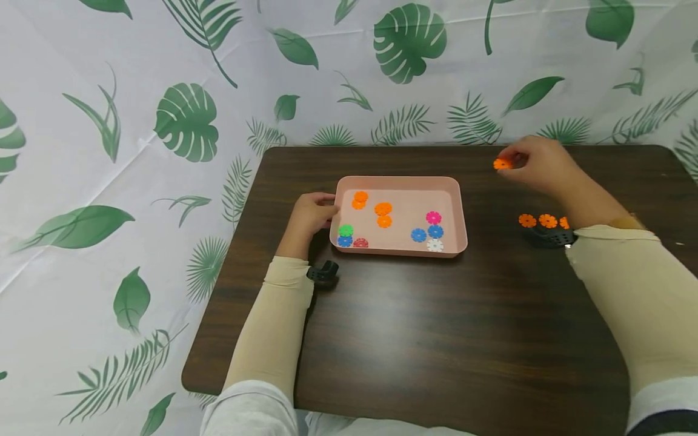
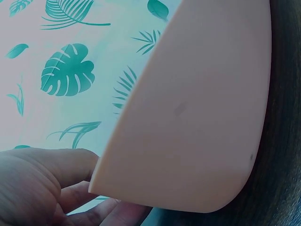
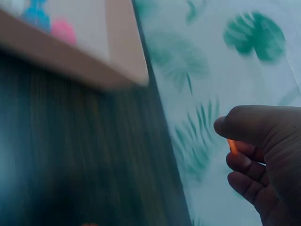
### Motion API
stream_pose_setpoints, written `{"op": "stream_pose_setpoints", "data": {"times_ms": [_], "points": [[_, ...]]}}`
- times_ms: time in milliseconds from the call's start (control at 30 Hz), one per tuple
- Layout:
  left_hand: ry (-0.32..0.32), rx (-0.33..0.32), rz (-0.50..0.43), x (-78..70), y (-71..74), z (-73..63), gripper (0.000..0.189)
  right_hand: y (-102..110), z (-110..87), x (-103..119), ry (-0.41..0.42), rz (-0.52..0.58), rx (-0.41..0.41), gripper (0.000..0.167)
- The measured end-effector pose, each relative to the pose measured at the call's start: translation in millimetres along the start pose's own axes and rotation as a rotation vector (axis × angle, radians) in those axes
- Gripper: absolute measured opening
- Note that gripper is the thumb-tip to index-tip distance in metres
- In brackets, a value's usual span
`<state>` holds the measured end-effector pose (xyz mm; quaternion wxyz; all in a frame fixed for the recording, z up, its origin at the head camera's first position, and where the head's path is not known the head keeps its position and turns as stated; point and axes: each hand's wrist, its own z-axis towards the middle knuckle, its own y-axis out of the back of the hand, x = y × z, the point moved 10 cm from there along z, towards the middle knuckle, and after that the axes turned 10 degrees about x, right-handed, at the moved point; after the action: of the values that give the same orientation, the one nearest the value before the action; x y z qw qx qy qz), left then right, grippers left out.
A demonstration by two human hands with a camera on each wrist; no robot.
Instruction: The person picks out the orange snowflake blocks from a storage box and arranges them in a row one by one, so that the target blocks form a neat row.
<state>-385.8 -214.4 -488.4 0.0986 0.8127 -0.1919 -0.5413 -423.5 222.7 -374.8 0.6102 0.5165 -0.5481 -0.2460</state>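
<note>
My right hand pinches an orange notched plastic disc between thumb and fingers, above the table's back right. The disc shows edge-on in the right wrist view. A shallow pink tray sits left of that hand, apart from it. At the tray's left wall, my left hand holds the rim; in the left wrist view some of its fingers are partly hidden by the wall. Inside lie several orange discs, a green one, a red one, a pink one, a white one and several blue ones.
A row of orange discs lies on the dark wooden table below my right forearm, which partly covers it. Behind the table hangs a white cloth with green leaves. Each wrist bears a black device.
</note>
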Motion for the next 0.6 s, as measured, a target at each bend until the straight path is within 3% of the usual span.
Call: {"op": "stream_pose_setpoints", "data": {"times_ms": [267, 367, 600], "points": [[0.011, -0.007, 0.009, 0.8, 0.7, -0.8, 0.041, 8, -75.5, -108, -0.247, 0.003, -0.034, 0.055], [0.009, -0.008, 0.011, 1.3, 0.7, -0.9, 0.041, 3, -98.4, -137, -0.311, -0.025, -0.060, 0.052], [0.005, -0.011, 0.004, 2.1, -1.0, 0.2, 0.042, -16, -135.5, -185, -0.378, -0.038, -0.059, 0.044]]}}
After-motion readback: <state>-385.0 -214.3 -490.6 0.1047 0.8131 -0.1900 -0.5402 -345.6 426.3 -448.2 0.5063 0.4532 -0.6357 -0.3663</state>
